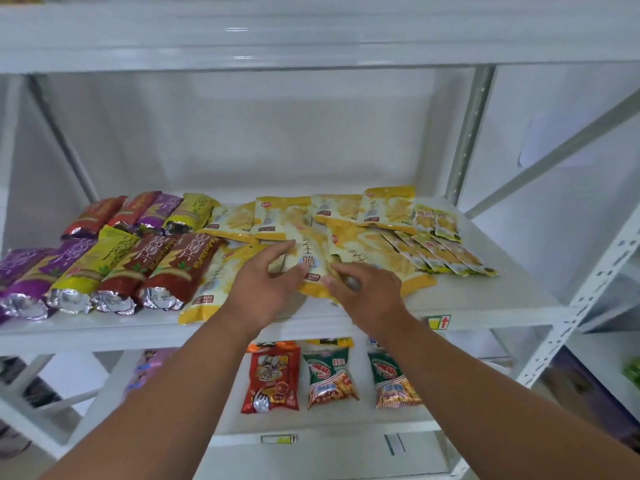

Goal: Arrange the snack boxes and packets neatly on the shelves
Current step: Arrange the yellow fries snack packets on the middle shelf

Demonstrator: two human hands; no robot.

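A yellow snack packet (311, 258) with a blue label lies at the front middle of the white shelf (485, 299). My left hand (266, 282) holds its left edge between thumb and fingers. My right hand (363, 289) grips its right edge, thumb on top. More yellow packets (381, 209) lie in a row behind it and on both sides. Long foil-ended packets (173, 271) in red, yellow-green and purple fill the left of the shelf in two rows. Small yellow packets (440, 251) overlap at the right.
On the lower shelf (311, 424) lie a red packet (273, 379) and two green prawn-cracker packets (330, 375). An upper shelf (311, 39) hangs overhead. A perforated white upright (588, 289) stands at the right, with another rack beyond it.
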